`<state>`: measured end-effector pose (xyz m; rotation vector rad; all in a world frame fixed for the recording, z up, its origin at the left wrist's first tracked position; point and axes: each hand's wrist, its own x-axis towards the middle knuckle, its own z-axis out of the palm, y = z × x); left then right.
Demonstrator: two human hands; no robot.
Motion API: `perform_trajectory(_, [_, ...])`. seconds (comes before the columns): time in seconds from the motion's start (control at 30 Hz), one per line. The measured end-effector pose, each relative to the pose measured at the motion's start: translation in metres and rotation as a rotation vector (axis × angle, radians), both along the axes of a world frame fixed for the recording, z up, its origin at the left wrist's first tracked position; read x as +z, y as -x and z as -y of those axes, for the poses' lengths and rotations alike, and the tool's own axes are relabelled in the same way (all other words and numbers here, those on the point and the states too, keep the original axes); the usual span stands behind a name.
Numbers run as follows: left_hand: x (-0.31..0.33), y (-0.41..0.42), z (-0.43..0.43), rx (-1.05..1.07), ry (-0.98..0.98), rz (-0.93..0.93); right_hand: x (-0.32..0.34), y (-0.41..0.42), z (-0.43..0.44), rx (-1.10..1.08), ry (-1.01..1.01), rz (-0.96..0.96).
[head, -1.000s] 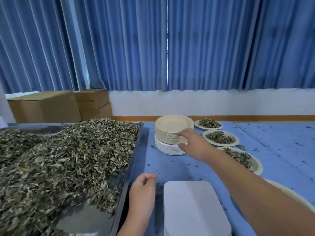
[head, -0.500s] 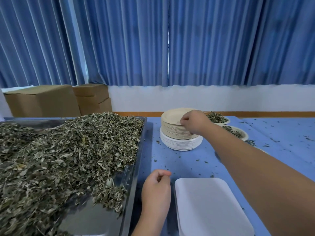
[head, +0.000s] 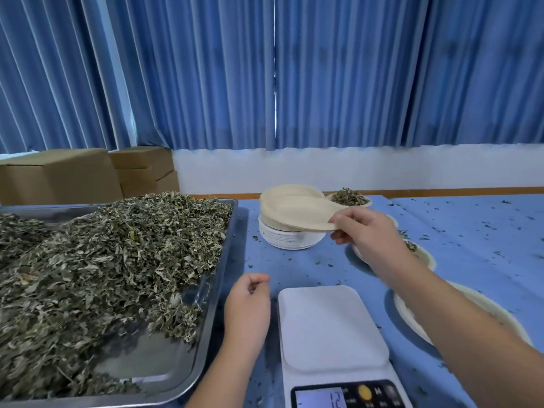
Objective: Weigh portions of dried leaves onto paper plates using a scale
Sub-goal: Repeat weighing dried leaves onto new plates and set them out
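Observation:
My right hand (head: pixel 363 231) pinches the near rim of a tan paper plate (head: pixel 297 212), lifted and tilted off the stack of plates (head: pixel 290 238) at the table's middle back. My left hand (head: pixel 248 307) rests with loosely curled fingers, holding nothing, between the metal tray (head: pixel 164 369) and the white scale (head: pixel 332 328). The scale's platform is bare and its display (head: pixel 321 399) is lit. A big heap of dried leaves (head: pixel 97 266) fills the tray on the left.
Filled plates of leaves (head: pixel 348 198) stand in a row along the right, partly hidden by my right arm. Cardboard boxes (head: pixel 59 178) sit at the back left. Blue curtains hang behind the blue table (head: pixel 471 231), which is scattered with leaf crumbs.
My right hand has lifted the top plate off the stack and drawn it toward me. The view has tilted down, bringing the scale's display into sight. The left hand stays put.

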<state>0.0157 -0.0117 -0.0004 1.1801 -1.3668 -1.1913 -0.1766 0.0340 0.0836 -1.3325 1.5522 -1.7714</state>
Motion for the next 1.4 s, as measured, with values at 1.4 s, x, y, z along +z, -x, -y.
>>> perform_trajectory(1.4, [-0.001,-0.018,-0.006,-0.045,-0.091,0.134,-0.057,0.024,-0.077,-0.172,-0.396,-0.126])
